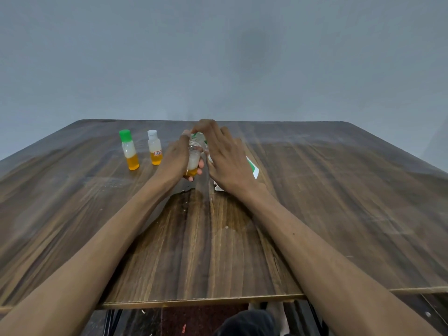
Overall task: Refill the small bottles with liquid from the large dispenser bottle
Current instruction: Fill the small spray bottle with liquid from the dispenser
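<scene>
Both forearms [315, 238] bare, sleeveless (no rings, seemingly); dark clothing [244, 322] below.

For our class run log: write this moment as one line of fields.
left hand: grips small bottle | right hand: fingers at its top | two capped bottles: standing left

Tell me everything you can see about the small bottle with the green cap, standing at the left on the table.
The green-capped bottle is small and looks like clear plastic, with a round bright green cap closed on top. It stands upright on the wooden table, leftmost of the bottles, beside the white-capped bottle and apart from it. Its lower part holds orange liquid; above that sits a whitish layer. No label shows. Neither hand touches it.
</scene>
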